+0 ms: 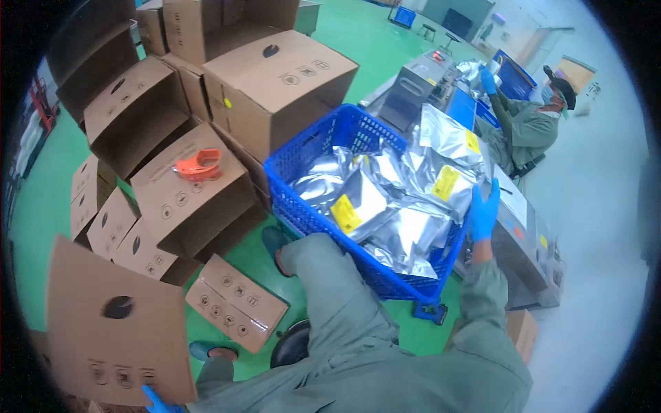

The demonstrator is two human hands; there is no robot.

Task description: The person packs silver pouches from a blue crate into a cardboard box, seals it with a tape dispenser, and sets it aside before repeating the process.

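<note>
At the lower left edge my left hand (160,400), in a blue glove, grips the bottom edge of a cardboard box (117,337); only part of the hand shows. My right hand (486,210), also gloved in blue, is raised with its fingers stretched out at the right side of a blue plastic crate (303,215). Those fingers are beside a silver foil bag (475,180) with a yellow label, perhaps touching it. Several more silver bags (413,230) fill the crate, some with yellow labels (346,214).
Open cartons (193,186) are stacked at left, one carrying an orange tape dispenser (200,165). A flat-lying carton (236,303) is on the green floor by my feet. Beyond the crate, a co-worker (527,131) in blue gloves is beside a metal machine (411,89).
</note>
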